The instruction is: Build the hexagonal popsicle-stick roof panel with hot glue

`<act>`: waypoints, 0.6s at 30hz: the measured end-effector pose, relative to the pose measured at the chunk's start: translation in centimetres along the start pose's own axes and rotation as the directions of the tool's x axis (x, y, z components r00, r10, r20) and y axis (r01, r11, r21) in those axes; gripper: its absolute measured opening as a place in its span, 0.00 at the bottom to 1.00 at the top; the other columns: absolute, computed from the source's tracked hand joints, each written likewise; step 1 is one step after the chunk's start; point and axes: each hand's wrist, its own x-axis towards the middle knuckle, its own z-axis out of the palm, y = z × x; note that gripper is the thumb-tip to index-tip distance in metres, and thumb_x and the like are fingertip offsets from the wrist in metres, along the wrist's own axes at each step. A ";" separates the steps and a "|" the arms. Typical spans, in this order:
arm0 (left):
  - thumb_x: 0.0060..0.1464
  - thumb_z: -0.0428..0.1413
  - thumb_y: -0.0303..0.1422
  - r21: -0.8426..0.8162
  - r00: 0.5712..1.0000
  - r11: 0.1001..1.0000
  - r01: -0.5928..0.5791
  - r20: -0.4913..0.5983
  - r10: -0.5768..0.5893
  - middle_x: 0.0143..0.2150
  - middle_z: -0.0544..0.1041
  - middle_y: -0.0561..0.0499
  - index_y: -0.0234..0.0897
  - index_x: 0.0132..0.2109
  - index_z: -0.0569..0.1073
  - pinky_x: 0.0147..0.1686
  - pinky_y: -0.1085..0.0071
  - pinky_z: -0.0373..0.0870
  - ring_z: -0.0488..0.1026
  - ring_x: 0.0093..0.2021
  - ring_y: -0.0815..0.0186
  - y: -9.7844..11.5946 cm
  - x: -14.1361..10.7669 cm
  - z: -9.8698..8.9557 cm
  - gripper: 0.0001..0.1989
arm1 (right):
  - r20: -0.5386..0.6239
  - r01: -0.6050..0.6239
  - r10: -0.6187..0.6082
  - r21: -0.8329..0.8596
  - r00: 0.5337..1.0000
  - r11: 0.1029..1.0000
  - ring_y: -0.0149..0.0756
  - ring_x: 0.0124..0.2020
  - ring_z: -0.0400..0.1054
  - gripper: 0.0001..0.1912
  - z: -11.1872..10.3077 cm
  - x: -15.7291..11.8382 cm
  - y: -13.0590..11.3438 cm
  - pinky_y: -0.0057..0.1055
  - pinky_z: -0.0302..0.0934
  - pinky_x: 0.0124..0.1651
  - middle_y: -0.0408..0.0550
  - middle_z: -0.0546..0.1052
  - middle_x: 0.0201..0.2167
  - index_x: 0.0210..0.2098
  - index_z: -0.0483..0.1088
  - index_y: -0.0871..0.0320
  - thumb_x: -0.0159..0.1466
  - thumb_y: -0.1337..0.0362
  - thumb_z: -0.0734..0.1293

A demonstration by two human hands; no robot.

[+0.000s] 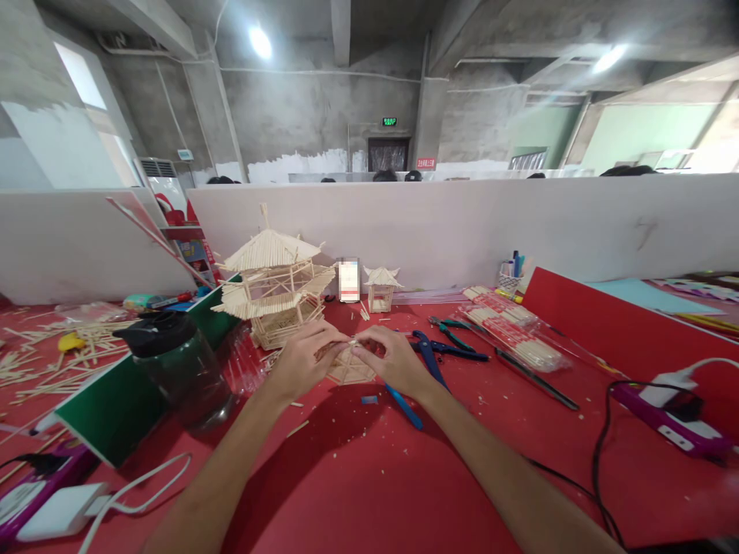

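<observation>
My left hand (316, 346) and right hand (392, 355) are pinching together at the peak of the stick frame (352, 375), which is sitting just beneath them. Its ribs are looking joined; with gaps showing between, I'm judging it only part-built.

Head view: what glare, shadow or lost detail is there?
Head view: left ceiling light and right ceiling light blown out; head view: shadow darkens the red tabletop between the forearms; head view: phone screen partly pixelated, and detail where the fingers meet the stick frame too small to tell.
</observation>
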 end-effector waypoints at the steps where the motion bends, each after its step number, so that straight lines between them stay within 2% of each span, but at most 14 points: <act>1: 0.62 0.53 0.33 -0.001 1.000 1.000 -0.002 -0.002 0.002 0.36 0.78 0.50 0.40 0.43 0.78 0.42 0.68 0.69 0.74 0.38 0.66 0.0 0.0 0.0 0.09 | 0.000 -0.001 0.001 0.000 1.000 1.000 0.32 0.32 0.67 0.07 0.0 0.0 0.0 0.29 0.58 0.37 0.44 0.75 0.31 0.36 0.73 0.56 0.64 0.59 0.67; 8: 0.62 0.53 0.33 0.015 0.999 1.000 -0.014 -0.045 0.014 0.35 0.78 0.50 0.40 0.41 0.78 0.40 0.69 0.68 0.73 0.37 0.66 0.3 0.1 0.4 0.09 | -0.005 0.006 -0.006 -0.022 1.000 1.000 0.33 0.33 0.67 0.08 0.0 0.0 -0.1 0.30 0.59 0.38 0.44 0.76 0.31 0.37 0.74 0.56 0.64 0.59 0.67; 18: 0.62 0.53 0.31 0.060 0.993 0.994 -0.095 -0.071 0.099 0.34 0.77 0.49 0.40 0.43 0.78 0.39 0.69 0.69 0.73 0.36 0.66 -0.1 0.1 0.6 0.09 | 0.001 -0.011 0.011 -0.012 1.000 1.000 0.33 0.33 0.68 0.07 0.0 0.0 0.1 0.29 0.60 0.38 0.45 0.77 0.32 0.38 0.75 0.56 0.63 0.60 0.67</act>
